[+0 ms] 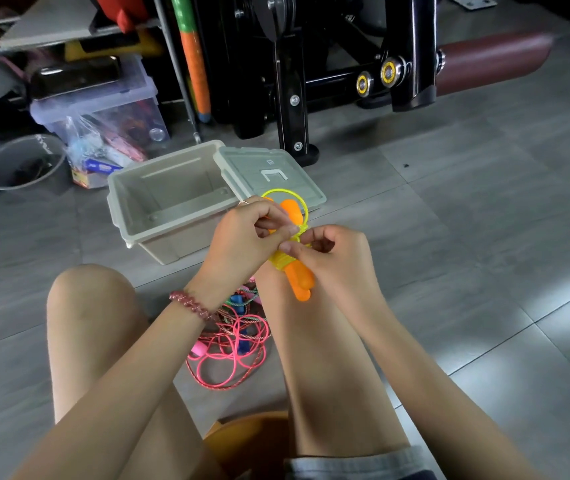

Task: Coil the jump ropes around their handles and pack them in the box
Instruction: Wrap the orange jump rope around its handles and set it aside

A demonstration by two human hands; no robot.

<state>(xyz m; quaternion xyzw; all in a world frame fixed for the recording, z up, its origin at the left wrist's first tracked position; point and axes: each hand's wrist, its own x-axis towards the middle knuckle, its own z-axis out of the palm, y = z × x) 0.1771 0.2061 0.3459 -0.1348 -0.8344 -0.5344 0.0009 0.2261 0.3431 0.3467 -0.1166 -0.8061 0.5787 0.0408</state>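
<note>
**A:** Two bare legs (pixel 318 358) are seen nearest, bent above one orange stool (pixel 242 441). What is counted beyond them?

**B:** One grey box (pixel 117 202) is set open on the tiled floor (pixel 467 237), at ten o'clock from the hands. One lid (pixel 252 164) is laid just beside it, at its three o'clock.

**A:** And the ropes?

**B:** One tangle (pixel 238 341) is heaped on the floor between the legs, at six o'clock from the left hand (pixel 242 233). Pink cords, two blue handles (pixel 236 300) and one pink handle (pixel 197 349) are made out in it. How many ropes are in it cannot be told.

**A:** How are the two hands engaged?

**B:** One rope is held up at four o'clock from the box. Its two orange handles (pixel 299 278) are laid side by side, with yellow cord (pixel 278 261) wound round their middle and one loose loop raised at twelve o'clock. The cord is pinched between the left thumb and forefinger. The fingers of the right hand (pixel 332 258) are curled against the wrapped handles, the thumb pressed to the coil.

**A:** Anything smaller?

**B:** One beaded bracelet (pixel 190 303) is worn on the left wrist, and one ring (pixel 243 202) on a left finger.
</note>
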